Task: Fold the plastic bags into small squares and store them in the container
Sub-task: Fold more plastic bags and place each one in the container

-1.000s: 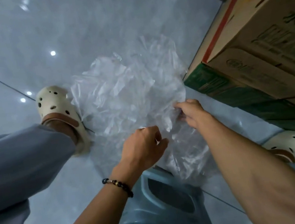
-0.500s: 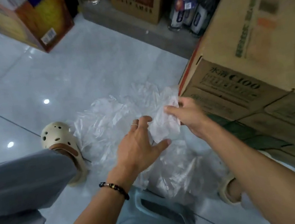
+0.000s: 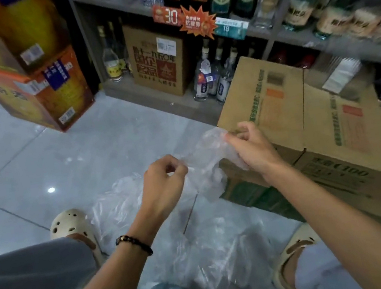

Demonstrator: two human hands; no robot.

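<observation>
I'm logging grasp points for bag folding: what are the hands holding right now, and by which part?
Both hold one crumpled clear plastic bag by its upper edge: the left hand pinches one end, the right hand the other.

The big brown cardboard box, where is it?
In the head view, the brown cardboard box sits on the floor at the right, in front of the bottle shelves, just behind the right hand pinching the clear plastic bag.

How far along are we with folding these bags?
Early. No folded square is in view. Both the left hand and the right hand pinch one clear bag, unfolded, above the loose heap of bags on the floor. Folding and storing remain.
</observation>
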